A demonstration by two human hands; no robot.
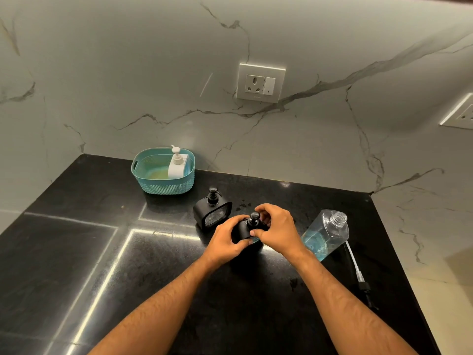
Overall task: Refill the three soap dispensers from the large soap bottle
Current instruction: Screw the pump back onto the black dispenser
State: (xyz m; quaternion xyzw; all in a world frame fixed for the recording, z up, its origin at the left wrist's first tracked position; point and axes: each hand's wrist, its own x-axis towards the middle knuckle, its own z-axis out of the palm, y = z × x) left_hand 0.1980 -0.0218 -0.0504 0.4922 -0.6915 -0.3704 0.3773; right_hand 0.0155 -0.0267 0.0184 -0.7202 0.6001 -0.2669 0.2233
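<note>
A small black soap dispenser stands on the black counter between my hands. My left hand grips its body. My right hand curls around its black pump head. A second black dispenser with a mesh front stands just behind, to the left. A white dispenser sits in a teal basket at the back. The large clear soap bottle, uncapped and part full of blue liquid, stands to the right of my right hand.
The bottle's loose pump with its long tube lies on the counter near the right edge. A marble wall with two socket plates rises behind. The counter ends close on the right.
</note>
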